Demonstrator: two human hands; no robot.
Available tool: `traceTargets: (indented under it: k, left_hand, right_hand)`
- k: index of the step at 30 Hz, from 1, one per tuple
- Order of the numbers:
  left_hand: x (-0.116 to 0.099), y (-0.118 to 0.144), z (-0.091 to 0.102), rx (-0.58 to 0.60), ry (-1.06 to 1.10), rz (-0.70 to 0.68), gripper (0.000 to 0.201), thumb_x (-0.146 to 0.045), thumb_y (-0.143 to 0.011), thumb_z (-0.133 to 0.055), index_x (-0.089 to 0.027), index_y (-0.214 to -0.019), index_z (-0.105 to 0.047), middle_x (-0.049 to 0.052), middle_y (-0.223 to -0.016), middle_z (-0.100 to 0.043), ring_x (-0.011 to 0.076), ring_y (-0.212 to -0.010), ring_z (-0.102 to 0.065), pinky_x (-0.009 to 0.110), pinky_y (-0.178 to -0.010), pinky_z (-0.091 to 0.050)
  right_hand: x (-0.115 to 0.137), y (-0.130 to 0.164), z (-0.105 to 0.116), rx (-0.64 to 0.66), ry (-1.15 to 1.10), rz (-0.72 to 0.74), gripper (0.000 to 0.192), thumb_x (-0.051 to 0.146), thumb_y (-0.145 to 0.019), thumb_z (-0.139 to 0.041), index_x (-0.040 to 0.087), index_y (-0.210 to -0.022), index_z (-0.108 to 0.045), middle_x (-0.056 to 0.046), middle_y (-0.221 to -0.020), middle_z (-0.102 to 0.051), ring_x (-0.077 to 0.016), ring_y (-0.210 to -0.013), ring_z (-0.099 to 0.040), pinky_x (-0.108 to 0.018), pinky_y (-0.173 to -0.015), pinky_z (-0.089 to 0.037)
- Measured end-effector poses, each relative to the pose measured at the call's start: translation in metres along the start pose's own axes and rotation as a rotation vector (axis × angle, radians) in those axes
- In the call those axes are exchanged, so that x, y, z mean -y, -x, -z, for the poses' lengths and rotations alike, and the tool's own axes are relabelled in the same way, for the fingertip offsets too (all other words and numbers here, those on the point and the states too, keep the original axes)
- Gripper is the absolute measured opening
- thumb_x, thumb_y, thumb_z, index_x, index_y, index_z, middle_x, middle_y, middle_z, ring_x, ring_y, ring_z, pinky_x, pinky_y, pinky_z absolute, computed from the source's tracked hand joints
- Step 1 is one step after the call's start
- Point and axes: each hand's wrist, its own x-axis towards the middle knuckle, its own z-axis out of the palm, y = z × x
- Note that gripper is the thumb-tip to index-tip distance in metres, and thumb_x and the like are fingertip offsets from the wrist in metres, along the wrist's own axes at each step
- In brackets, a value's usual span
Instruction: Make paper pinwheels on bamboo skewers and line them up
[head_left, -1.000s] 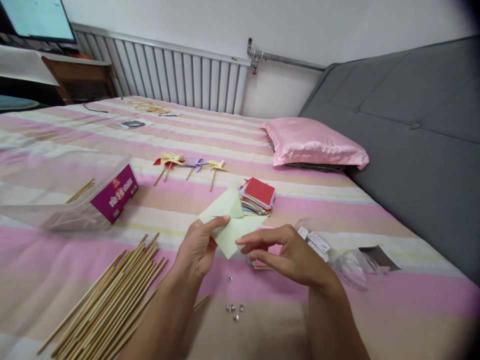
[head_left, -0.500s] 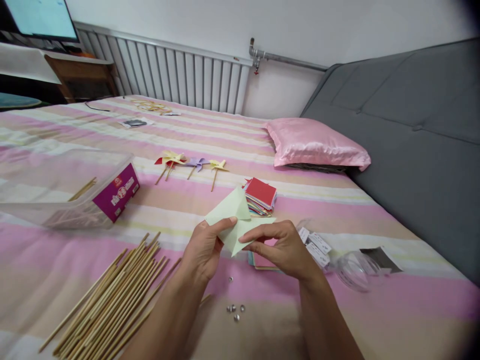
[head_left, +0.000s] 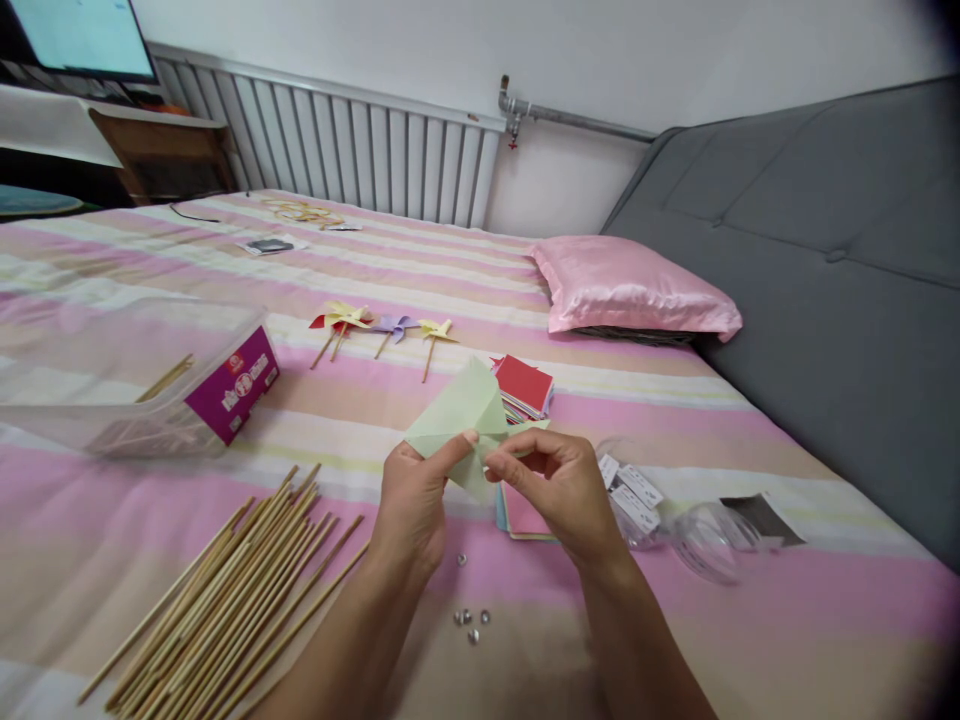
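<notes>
Wooden nearest, on the left: seeing a loose spread of thin sticks (head_left: 217, 610) beside the left forearm, slanting away toward the right. Seeing also, between the forearms, five small metal pieces (head_left: 473, 635) lying on the striped bedspread (head_left: 540, 665), one slightly farther off than the rest.

Just beyond these, holding pale green paper (head_left: 459, 400) up in front of the body with both hands. Gripping it with the left hand (head_left: 412, 500), thumb on top and fingers mostly hidden underneath; pinching near its middle with the right hand (head_left: 566, 490), thumb and forefinger drawn narrow on what is looking like a curled part of the sheet, without showing clearly how the fold is running. Pointing a broad flap away beyond the left thumb and a narrower tip off to the right, so bringing that tip nearer to the right hand; showing no single long axis plainly.

Partly hiding a pink-topped stack (head_left: 525, 515) behind the right hand, and seeing white boxes (head_left: 637, 490) farther right. Beyond the paper, seeing a red-topped stack (head_left: 525, 385); off to the left, a clear tub (head_left: 232, 390) with a purple label. Farther away, seeing small pinwheels (head_left: 435, 329), then a pink pillow (head_left: 637, 285), and lastly a radiator (head_left: 322, 140) along the wall.
</notes>
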Motion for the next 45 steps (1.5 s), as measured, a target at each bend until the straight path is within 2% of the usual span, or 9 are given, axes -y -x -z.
traceTargets:
  k: [5,13,20,26,35,42,45]
  left_hand:
    - [0.0035,0.0004,-0.0005,0.003,-0.019,-0.036,0.018,-0.019,-0.059,-0.076,-0.013,-0.075,-0.069,0.001,-0.071,-0.069,0.0122,-0.065,-0.059,0.022,-0.061,-0.044]
    - [0.0047,0.0013,-0.0017,-0.003,-0.056,-0.061,0.017,-0.020,-0.058,-0.077,-0.015,-0.073,-0.070,0.002,-0.074,-0.071,0.0154,-0.070,-0.062,0.025,-0.065,-0.045]
    - [0.0069,0.0015,-0.0002,0.049,-0.102,-0.112,0.020,-0.022,-0.060,-0.075,-0.015,-0.078,-0.072,0.004,-0.078,-0.072,0.0195,-0.075,-0.064,0.027,-0.068,-0.048]
    - [0.0073,0.0018,0.0001,0.039,-0.118,-0.109,0.021,-0.021,-0.061,-0.075,-0.018,-0.082,-0.072,0.002,-0.080,-0.072,0.0177,-0.074,-0.064,0.026,-0.067,-0.047]
    - [0.0062,0.0021,-0.0016,0.024,-0.143,-0.095,0.020,-0.023,-0.058,-0.076,-0.016,-0.077,-0.073,0.003,-0.076,-0.072,0.0186,-0.071,-0.064,0.027,-0.066,-0.048]
    - [0.0071,0.0017,-0.0008,0.016,-0.126,-0.080,0.012,-0.023,-0.060,-0.075,-0.016,-0.069,-0.071,0.001,-0.069,-0.071,0.0168,-0.067,-0.063,0.025,-0.063,-0.046]
    - [0.0071,0.0013,-0.0016,-0.002,-0.068,-0.060,0.017,-0.021,-0.059,-0.076,-0.016,-0.075,-0.071,0.001,-0.072,-0.072,0.0156,-0.067,-0.063,0.024,-0.062,-0.046]
  right_hand:
    - [-0.0004,-0.0012,-0.0036,-0.093,-0.020,-0.010,0.012,0.029,-0.071,-0.068,0.017,-0.068,-0.066,-0.001,-0.063,-0.066,-0.0155,-0.060,-0.064,-0.027,-0.058,-0.050]
    - [-0.0046,-0.0013,-0.0074,-0.163,-0.069,-0.061,0.013,0.029,-0.069,-0.070,0.019,-0.067,-0.062,0.000,-0.058,-0.066,-0.0167,-0.059,-0.066,-0.026,-0.057,-0.051]
    - [-0.0069,-0.0025,-0.0059,-0.182,-0.063,-0.098,0.016,0.032,-0.068,-0.070,0.018,-0.066,-0.063,-0.001,-0.057,-0.067,-0.0173,-0.058,-0.066,-0.027,-0.056,-0.051]
    - [-0.0066,-0.0016,-0.0049,-0.177,-0.021,-0.127,0.017,0.032,-0.069,-0.070,0.017,-0.065,-0.063,-0.002,-0.055,-0.066,-0.0164,-0.057,-0.065,-0.025,-0.054,-0.048]
    - [-0.0052,-0.0032,-0.0036,-0.176,-0.002,-0.122,0.016,0.031,-0.067,-0.070,0.016,-0.063,-0.065,-0.002,-0.056,-0.065,-0.0175,-0.057,-0.065,-0.026,-0.054,-0.050]
    - [-0.0058,-0.0022,-0.0049,-0.167,0.029,-0.099,0.016,0.029,-0.068,-0.069,0.017,-0.061,-0.062,0.000,-0.054,-0.062,-0.0141,-0.053,-0.060,-0.025,-0.052,-0.047]
    - [-0.0066,-0.0017,-0.0068,-0.209,-0.006,-0.070,0.021,0.031,-0.066,-0.072,0.018,-0.066,-0.055,0.001,-0.063,-0.061,-0.0115,-0.053,-0.057,-0.023,-0.050,-0.046]
